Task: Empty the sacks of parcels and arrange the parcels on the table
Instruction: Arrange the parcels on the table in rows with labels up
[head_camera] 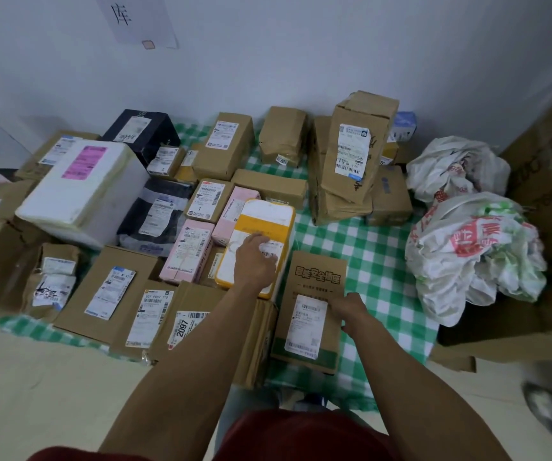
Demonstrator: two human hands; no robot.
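Note:
Several parcels lie on a table under a green-and-white checked cloth point(361, 247). My left hand point(254, 261) rests flat on top of a yellow-and-white parcel point(261, 224) in the middle. My right hand point(351, 311) holds the right edge of a brown box with printed characters and a white label point(314, 294), which lies flat near the front edge. Two crumpled white sacks point(457, 168) point(467, 257) sit slumped at the right side.
A tall brown box point(354, 151) stands upright on other boxes at the back right. A white foam box point(81, 191) and brown cartons fill the left. Large cardboard point(540, 201) leans at the far right. The wall runs behind the table.

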